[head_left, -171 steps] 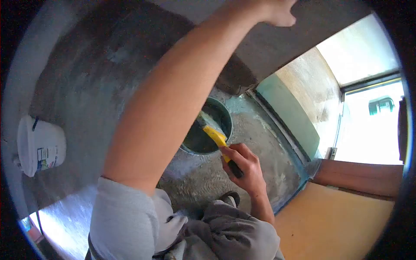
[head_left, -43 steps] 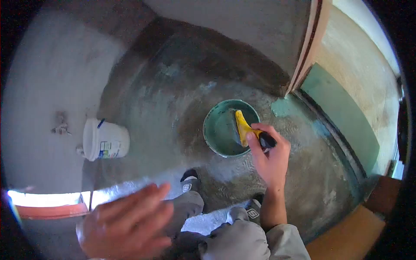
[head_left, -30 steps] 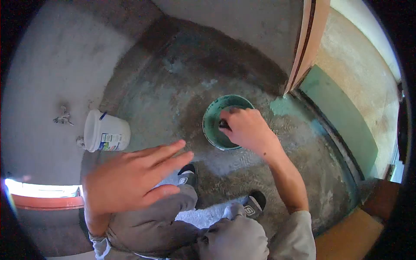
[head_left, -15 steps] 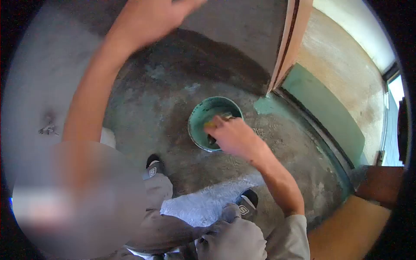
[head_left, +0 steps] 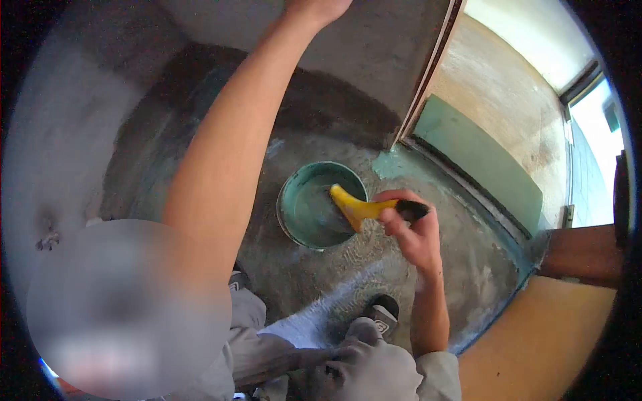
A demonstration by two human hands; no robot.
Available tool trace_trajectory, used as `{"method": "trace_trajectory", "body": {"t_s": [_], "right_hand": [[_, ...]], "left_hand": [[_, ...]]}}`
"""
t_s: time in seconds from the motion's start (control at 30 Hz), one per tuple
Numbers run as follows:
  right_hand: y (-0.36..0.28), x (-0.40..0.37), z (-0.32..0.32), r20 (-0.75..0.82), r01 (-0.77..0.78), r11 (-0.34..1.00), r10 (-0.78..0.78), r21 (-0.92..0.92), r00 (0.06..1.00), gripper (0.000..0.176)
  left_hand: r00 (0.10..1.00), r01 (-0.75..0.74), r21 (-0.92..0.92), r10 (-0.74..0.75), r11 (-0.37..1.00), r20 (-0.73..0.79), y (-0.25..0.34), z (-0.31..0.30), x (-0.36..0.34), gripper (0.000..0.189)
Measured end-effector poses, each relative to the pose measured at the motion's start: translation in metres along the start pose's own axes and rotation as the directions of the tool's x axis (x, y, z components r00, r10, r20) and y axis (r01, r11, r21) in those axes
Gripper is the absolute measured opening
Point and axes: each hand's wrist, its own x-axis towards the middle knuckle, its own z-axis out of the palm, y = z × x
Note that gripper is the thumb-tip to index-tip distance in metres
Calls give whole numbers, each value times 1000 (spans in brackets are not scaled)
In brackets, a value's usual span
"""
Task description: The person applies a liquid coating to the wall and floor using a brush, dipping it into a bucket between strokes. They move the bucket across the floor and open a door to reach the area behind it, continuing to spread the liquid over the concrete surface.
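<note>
My right hand is closed around a tool with a flared yellow part and a black end. Its exact kind is not clear. The yellow part hangs over the near right rim of a round green bucket. Inside the bucket, the walls are coated green and the bottom looks greyish green. My left arm reaches up across the view toward the grey wall. Only part of my left hand shows at the top edge, with its fingers out of frame.
A dark, damp-looking band runs along the foot of the wall. A door frame, a green ledge and a tan board are on the right. My shoe rests on the wet-looking floor. A blurred patch hides the lower left.
My right hand has come up out of the bucket and to the right with the yellow-and-black tool. My left arm has swung right and higher, taking its hand mostly out of view.
</note>
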Motion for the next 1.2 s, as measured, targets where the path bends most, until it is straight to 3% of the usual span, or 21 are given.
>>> {"method": "trace_trajectory", "body": {"t_s": [0.07,0.2,0.3,0.33,0.43,0.47,0.53,0.57,0.67,0.7,0.83,0.93,1.03,1.13,1.17,1.2], "right_hand": [[18,-11,3,-211,-152,958,205,244,956,28],[35,-22,16,-456,-103,923,278,371,845,29],[34,-29,31,-535,-128,911,339,393,774,32],[33,-32,37,-562,-141,906,363,398,743,33],[18,-34,50,-511,-174,955,276,239,814,25],[11,-29,54,-433,-144,989,125,-11,893,23],[-11,-10,61,-150,5,882,-85,-472,985,21],[-25,-2,71,-41,-56,855,41,-516,998,30],[-18,14,94,225,94,655,119,-749,967,38],[-9,14,102,258,138,618,110,-774,960,44],[-23,17,115,348,188,547,205,-816,915,43],[-56,22,120,220,-35,604,342,-796,913,30],[-54,14,121,134,-20,680,173,-733,976,29],[-32,12,131,168,84,510,121,-856,978,30],[-25,14,134,220,124,402,203,-907,954,30],[-25,15,139,229,123,424,209,-897,951,30]], "left_hand": [[996,-82,-17,81,997,-47,-10,6,2,74],[953,-252,14,251,968,-168,-27,22,7,75],[930,-223,225,276,949,-241,-28,26,5,75],[938,-210,213,258,954,-231,-27,25,2,75],[950,-196,182,232,964,-207,-28,17,0,75],[948,-209,179,244,961,-204,-28,13,-1,74],[939,-240,167,272,956,-211,-36,11,-1,73],[931,-260,157,290,953,-221,-40,10,-1,72],[899,-329,129,352,936,-262,-51,11,-1,70],[887,-346,119,366,931,-282,-55,12,-2,69],[914,-331,59,335,942,-227,-57,8,-4,69],[921,-332,-36,315,943,-227,-57,7,-5,70],[935,-293,-45,277,955,-220,-56,8,-8,70],[923,-315,-22,301,949,-239,-55,14,-8,70],[915,-320,8,312,947,-255,-57,15,-7,70],[905,-329,40,327,944,-271,-57,13,-5,69]]}}
